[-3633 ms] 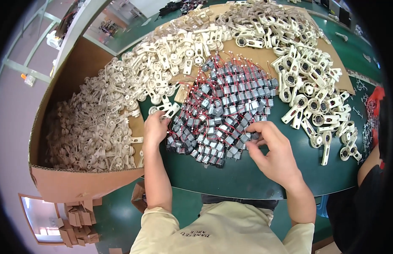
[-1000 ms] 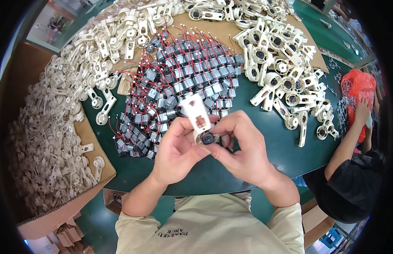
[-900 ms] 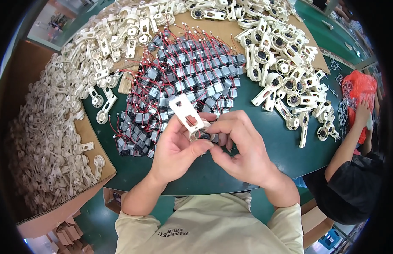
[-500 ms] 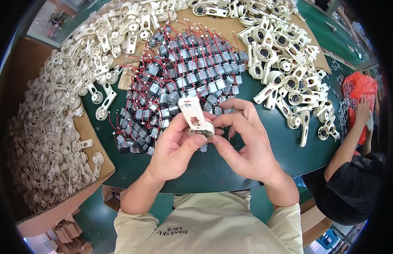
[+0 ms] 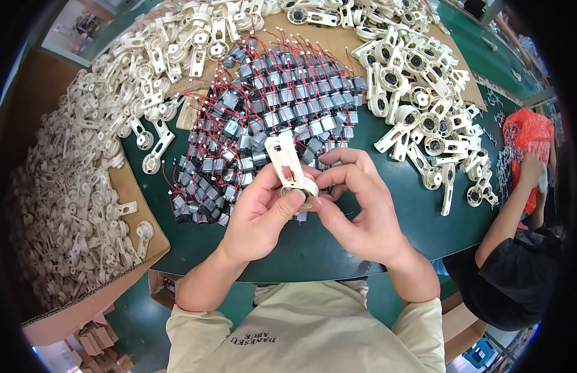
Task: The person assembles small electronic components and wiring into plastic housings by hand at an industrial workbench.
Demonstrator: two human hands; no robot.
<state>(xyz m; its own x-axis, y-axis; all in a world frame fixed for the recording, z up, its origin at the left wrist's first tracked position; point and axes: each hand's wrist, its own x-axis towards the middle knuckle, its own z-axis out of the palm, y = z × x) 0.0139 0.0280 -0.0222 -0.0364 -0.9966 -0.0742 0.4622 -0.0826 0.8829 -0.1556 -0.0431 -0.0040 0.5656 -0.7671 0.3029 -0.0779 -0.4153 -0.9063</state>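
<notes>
A white plastic housing [image 5: 282, 158], long and slotted with a round ring at its near end, is held up in front of me. My left hand [image 5: 258, 214] is closed around it, its thumb pressed on the ring end, where a dark round part shows. With thumb and fingertips, my right hand [image 5: 363, 214] pinches the ring's right edge; its upper fingers are curled. Just beyond my hands lies a pile of small grey motors [image 5: 288, 93] with red wires and white plugs. What my fingers cover inside the ring is hidden.
White housings with dark round inserts [image 5: 419, 96] are heaped at the right. More housings fill a cardboard box [image 5: 155, 239] on the left and the table's [image 5: 419, 230] far left. Beyond the right edge, another person's arm [image 5: 512, 193] reaches to a red plastic bag [image 5: 526, 127].
The housing has turned slightly in my fingers, so its slotted face and the dark part in the ring show more. Both hands keep their grip. The whole view has shifted a little.
</notes>
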